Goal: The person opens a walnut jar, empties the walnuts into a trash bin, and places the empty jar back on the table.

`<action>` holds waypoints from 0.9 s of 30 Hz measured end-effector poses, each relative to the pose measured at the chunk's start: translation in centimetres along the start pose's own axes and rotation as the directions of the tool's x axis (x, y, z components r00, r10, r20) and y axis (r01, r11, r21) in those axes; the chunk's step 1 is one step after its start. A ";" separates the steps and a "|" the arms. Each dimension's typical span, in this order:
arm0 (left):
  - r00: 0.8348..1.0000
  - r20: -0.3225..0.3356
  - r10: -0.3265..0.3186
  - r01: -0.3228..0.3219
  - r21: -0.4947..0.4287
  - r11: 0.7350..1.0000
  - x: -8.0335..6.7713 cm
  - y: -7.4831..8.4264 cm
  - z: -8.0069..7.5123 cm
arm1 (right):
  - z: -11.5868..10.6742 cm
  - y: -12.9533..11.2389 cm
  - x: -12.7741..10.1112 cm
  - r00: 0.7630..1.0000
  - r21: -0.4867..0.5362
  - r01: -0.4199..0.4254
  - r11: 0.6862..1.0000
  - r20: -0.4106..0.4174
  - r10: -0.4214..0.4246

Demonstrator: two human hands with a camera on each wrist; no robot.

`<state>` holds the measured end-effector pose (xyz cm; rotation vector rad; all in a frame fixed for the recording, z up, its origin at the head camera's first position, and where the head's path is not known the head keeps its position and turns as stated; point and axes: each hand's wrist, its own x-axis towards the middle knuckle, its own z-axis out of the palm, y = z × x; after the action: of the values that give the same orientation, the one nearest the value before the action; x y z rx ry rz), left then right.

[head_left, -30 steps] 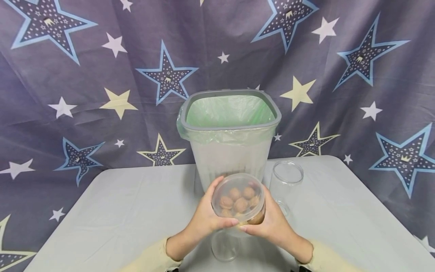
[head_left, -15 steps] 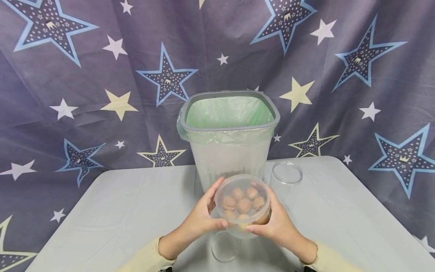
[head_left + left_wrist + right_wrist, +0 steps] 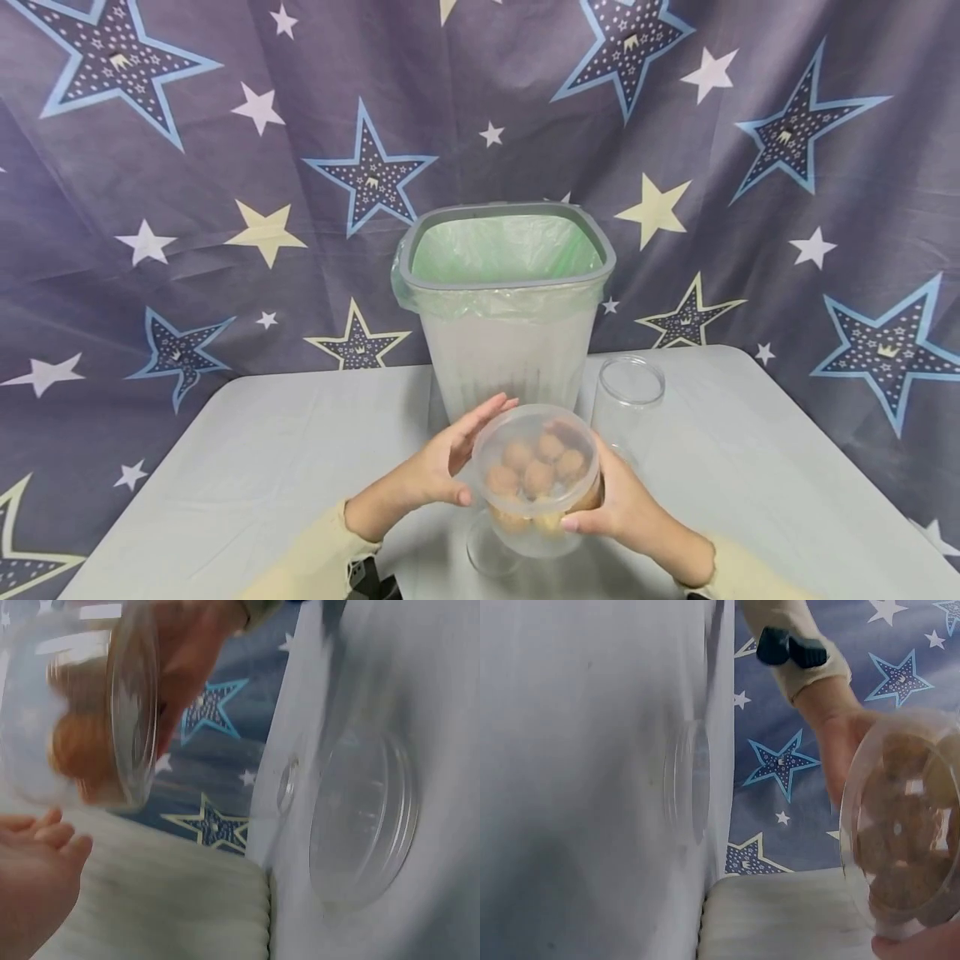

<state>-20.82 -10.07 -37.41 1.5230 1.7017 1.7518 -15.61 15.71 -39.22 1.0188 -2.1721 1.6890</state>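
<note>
A clear round plastic jar (image 3: 536, 492), holding several brown balls that look like walnuts, hangs tilted above the table under a frosted lid. My right hand (image 3: 630, 508) grips its right side, thumb at the front and fingers behind. To the left, my left hand (image 3: 427, 471) is spread with a gap between its thumb and the jar; its fingertips come close to the rim, and in the left wrist view the fingers (image 3: 52, 836) appear apart from the jar. Beneath the jar, a shallow clear round piece, perhaps a lid (image 3: 487, 550), lies on the table, partly hidden.
Behind the hands stands a whitish bin (image 3: 510, 342) with a grey rim and green liner bag. A tall clear jar (image 3: 626, 412) is right of it. The grey table (image 3: 315, 433) extends to both sides, with a star-patterned curtain (image 3: 480, 75) behind.
The jar has come down slightly and nearer to me in my right hand. My left hand has loosened from it, its thumb moving off to the left.
</note>
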 end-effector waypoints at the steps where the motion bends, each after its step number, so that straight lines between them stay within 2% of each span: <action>1: 1.000 0.029 -0.004 0.004 0.000 1.000 0.0 -0.1 -0.2 | 0.0 0.0 -0.1 1.000 0.041 0.012 0.999 0.021 -0.013; 6: 0.988 0.155 -0.030 0.031 -0.006 0.999 0.3 -0.3 -0.9 | 0.1 0.1 0.0 0.985 0.265 0.013 0.964 0.164 -0.058; 12: 0.967 0.254 -0.005 0.028 -0.086 0.996 0.9 -1.0 -1.2 | 0.0 -0.2 -0.1 0.968 0.349 -0.045 0.936 0.248 -0.046; 16: 0.952 0.305 0.003 0.039 -0.130 0.991 1.2 -1.1 -1.2 | 0.1 -0.2 -0.2 0.952 0.431 -0.087 0.898 0.300 -0.052; 21: 0.938 0.347 -0.003 0.066 -0.171 0.983 1.4 -1.3 -1.1 | 0.1 -0.4 -0.3 0.936 0.486 -0.120 0.866 0.345 -0.064; 25: 0.936 0.351 0.007 0.054 -0.161 0.985 1.2 -1.4 -1.1 | 0.2 -0.4 -0.4 0.928 0.516 -0.143 0.844 0.365 -0.066; 27: 0.939 0.344 0.010 0.045 -0.151 0.987 1.1 -1.4 -1.0 | 0.2 -0.3 -0.3 0.928 0.514 -0.137 0.847 0.367 -0.073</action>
<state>-22.72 -9.43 -37.83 1.6229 1.3679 1.4643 -15.14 15.61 -39.20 1.5636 -1.9494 2.3599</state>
